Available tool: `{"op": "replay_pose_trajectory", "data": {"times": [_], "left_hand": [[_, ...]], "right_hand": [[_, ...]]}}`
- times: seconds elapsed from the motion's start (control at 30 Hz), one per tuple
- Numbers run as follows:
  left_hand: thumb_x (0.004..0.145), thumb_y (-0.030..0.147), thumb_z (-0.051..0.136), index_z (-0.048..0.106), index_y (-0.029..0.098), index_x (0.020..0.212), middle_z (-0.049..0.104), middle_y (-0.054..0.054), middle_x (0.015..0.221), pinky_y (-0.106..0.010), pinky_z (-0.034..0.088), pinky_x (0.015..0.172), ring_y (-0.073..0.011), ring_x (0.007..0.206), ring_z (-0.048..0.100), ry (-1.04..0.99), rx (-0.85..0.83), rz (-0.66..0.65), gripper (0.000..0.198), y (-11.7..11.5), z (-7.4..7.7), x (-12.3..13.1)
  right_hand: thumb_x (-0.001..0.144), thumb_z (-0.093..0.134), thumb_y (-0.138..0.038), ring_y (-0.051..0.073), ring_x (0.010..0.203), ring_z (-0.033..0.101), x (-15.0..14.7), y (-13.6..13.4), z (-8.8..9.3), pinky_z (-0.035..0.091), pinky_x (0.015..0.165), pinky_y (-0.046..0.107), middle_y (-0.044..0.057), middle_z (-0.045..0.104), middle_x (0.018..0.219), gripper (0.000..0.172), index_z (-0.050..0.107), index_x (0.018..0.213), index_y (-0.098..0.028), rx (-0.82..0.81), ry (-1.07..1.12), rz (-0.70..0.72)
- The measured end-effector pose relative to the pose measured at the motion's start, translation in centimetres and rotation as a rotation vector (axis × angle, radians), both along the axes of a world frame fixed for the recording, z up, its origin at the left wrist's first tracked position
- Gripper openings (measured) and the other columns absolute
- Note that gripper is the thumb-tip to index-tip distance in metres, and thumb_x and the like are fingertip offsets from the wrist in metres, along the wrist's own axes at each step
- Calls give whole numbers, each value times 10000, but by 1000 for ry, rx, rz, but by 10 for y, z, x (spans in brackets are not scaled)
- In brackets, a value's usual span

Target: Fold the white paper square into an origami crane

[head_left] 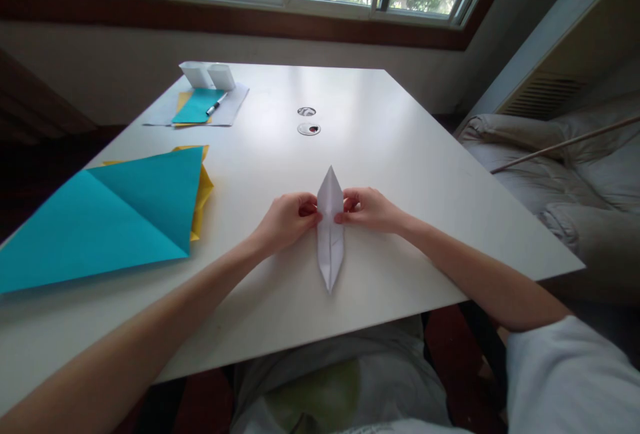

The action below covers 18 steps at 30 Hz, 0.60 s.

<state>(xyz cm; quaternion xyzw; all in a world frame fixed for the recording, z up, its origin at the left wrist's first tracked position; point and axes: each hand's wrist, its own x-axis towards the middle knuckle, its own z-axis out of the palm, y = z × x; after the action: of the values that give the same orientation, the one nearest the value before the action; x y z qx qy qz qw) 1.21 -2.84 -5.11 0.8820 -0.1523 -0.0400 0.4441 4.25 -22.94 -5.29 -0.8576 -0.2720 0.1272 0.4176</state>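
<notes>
A folded white sheet of paper (pixel 330 241), long and narrow with a point at each end, stands between my hands near the table's front edge. A crease or slit runs down its middle. My left hand (pixel 295 217) pinches its left edge between thumb and fingers. On the opposite edge, my right hand (pixel 367 209) does the same, its thumb lying on the paper's face. Both hands are closed at about the same height, a little above the middle of the paper. The fingertips behind the paper are partly hidden.
On the left of the white table (pixel 425 174) lies a large folded turquoise paper (pixel 125 221) over a yellow folded paper (pixel 203 201). Farther back are paper sheets (pixel 235 107), a pen (pixel 217 104) and white paper boxes (pixel 221 76). Two round discs (pixel 309 129) lie mid-table. A sofa (pixel 575 174) stands right.
</notes>
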Motion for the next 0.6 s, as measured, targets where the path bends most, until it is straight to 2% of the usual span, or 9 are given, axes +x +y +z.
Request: {"op": "replay_pose_trajectory", "data": {"times": [0.1, 0.23, 0.43, 0.6], "left_hand": [[707, 257, 580, 627, 178, 810, 697, -24, 761, -257, 489, 618, -176, 697, 647, -55, 36, 25, 138, -1, 1, -1], [712, 285, 579, 633, 188, 879, 694, -9, 728, -237, 471, 589, -161, 653, 637, -30, 51, 10, 201, 1, 5, -2], [713, 281, 563, 644, 170, 710, 620, 19, 602, -196, 404, 518, -122, 572, 557, -18, 148, -101, 138, 5, 8, -2], [723, 174, 526, 643, 158, 684, 598, 25, 584, -186, 399, 535, -94, 538, 522, -193, 207, -161, 124, 6, 6, -6]], "right_hand": [[660, 660, -304, 97, 602, 522, 0, -2, 3, 368, 544, 198, -21, 592, 647, 170, 658, 771, -175, -44, -16, 68], [681, 625, -288, 91, 579, 492, -1, -2, 5, 346, 528, 197, -21, 563, 611, 138, 659, 715, -158, -69, -31, 44], [714, 605, -265, 90, 607, 491, -6, -1, 6, 355, 558, 196, -22, 574, 648, 117, 666, 753, -172, -76, -108, 80], [743, 617, -226, 93, 633, 515, -5, -4, 2, 376, 601, 204, -3, 606, 676, 79, 650, 722, -158, -31, -278, 130]]}}
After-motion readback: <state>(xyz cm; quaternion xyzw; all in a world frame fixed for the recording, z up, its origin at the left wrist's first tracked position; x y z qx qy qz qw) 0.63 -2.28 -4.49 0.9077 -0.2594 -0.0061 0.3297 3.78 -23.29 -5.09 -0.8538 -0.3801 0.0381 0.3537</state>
